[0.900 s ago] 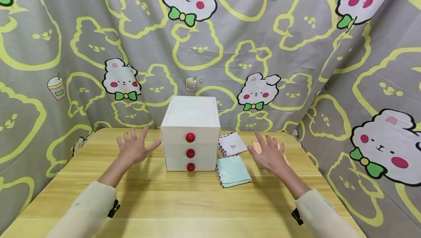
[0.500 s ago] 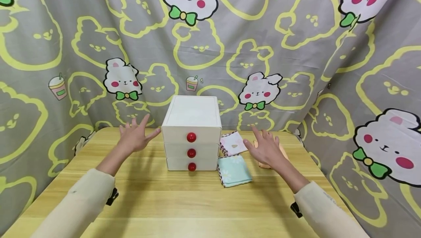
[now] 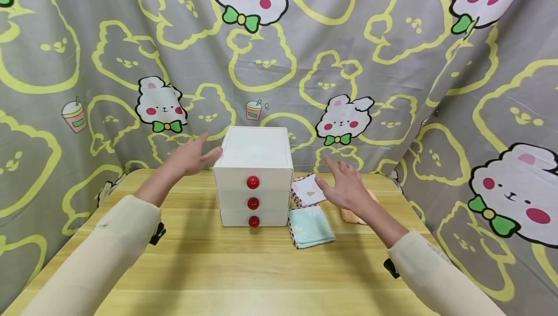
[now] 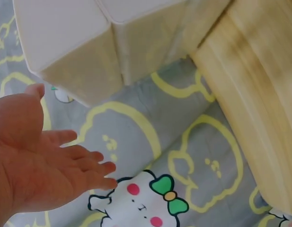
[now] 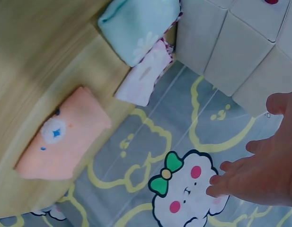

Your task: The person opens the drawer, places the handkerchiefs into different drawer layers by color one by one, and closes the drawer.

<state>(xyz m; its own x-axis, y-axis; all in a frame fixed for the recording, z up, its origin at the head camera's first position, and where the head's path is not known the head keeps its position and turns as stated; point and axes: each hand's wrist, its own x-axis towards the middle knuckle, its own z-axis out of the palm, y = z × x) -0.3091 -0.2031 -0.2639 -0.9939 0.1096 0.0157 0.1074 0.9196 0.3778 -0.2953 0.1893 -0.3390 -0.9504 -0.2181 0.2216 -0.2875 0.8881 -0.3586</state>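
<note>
Grey curtain (image 3: 266,44) with yellow outlines and white bunny heads hangs behind the far edge of the wood-grain table (image 3: 244,267). Drawer unit (image 3: 256,149): glossy white box, flat top, three stacked drawers, all pushed in; sits near the table's far edge, roughly midway between left and right edges. Left hand (image 3: 188,157) is up by the unit's top left side, fingers straight, thumb and index apart; can't tell if the thumb touches. Right hand (image 3: 346,185) is above the table toward the far right corner, fingers extended, thumb spread, nothing held. Folded cloths right of unit: mint (image 3: 311,226) with white flowers, checked trim; peach (image 5: 63,137) toward the right edge, round white patch; pinkish-white (image 3: 308,191) nearest the far edge. Red round knobs (image 3: 253,203), one per drawer.
</note>
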